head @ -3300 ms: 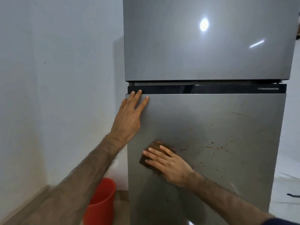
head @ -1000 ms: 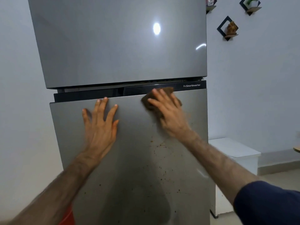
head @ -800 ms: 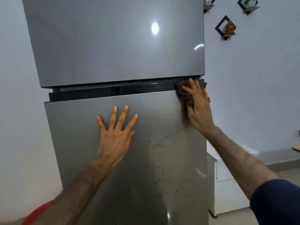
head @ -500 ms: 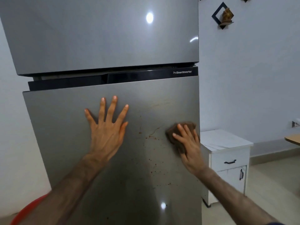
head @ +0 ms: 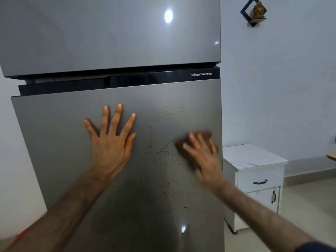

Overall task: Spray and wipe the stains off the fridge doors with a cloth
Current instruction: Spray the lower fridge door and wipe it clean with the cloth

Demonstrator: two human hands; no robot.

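left hand (head: pixel 111 148) splayed flat on lower door (head: pixel 54 142); right hand (head: pixel 203 157), blurred, presses cloth (head: pixel 181 144) flat.

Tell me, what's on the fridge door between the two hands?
In the head view, reddish-brown stains streak the lower fridge door between the flat left hand and the right hand pressing the cloth.

Pale wall (head: pixel 281 88); diamond-shaped black wall shelf (head: pixel 253 12) holding a small brown figurine; white cabinet (head: pixel 258 179) with drawer and door, dark handles; beige floor (head: pixel 309 206).
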